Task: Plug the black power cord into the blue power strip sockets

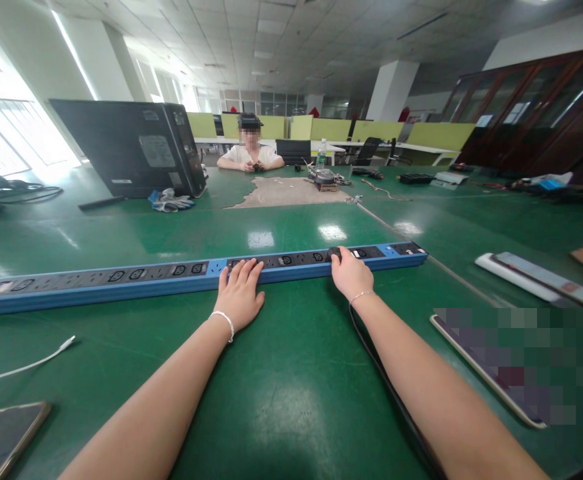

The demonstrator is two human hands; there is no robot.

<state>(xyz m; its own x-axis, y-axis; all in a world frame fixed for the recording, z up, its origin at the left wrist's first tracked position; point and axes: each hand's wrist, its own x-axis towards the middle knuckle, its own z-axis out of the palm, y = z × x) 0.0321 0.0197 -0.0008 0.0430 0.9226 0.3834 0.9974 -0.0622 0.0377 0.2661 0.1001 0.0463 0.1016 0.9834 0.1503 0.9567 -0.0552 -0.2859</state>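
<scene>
Right hand (351,273) around black plug (334,253).

Both bare arms reach forward over bench from its near edge, forearms angled inward. Left hand (241,287) palm down, fingers loosely spread, thumb out to the right; beaded bracelet (227,323) at wrist. Right hand (351,273) closed in a grip, index finger forward; thin chain bracelet (362,297) at wrist.
</scene>
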